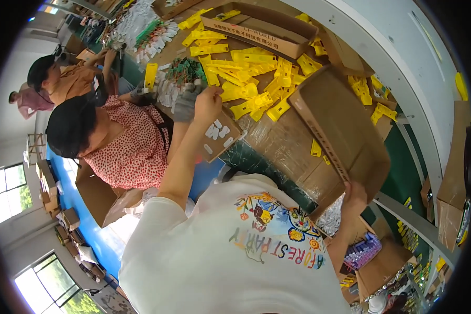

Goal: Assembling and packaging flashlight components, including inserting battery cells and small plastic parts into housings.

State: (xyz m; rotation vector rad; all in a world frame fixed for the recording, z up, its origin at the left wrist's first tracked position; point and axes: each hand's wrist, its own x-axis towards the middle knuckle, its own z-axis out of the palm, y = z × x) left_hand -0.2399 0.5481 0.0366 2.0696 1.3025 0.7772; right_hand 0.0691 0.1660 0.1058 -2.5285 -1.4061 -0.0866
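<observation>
My right hand (355,199) grips the near edge of a shallow cardboard box (350,125), which is tilted up at the right side of the table. My left hand (208,104) reaches far forward to the near left edge of a heap of yellow plastic casings (246,68). Its fingers are closed, and what lies in them, if anything, is hidden. Right beside it is a co-worker's grey-gloved hand (184,104). A few yellow casings (316,148) lie on the cardboard-covered table (277,141) by the tilted box.
Another shallow cardboard box (259,34) stands behind the heap. Small white parts (217,131) lie on a cardboard piece below my left wrist. Two co-workers sit at the left, near bundles of green-wired parts (186,70). A white metal frame (397,57) borders the right; purple cylinders (362,251) fill a box there.
</observation>
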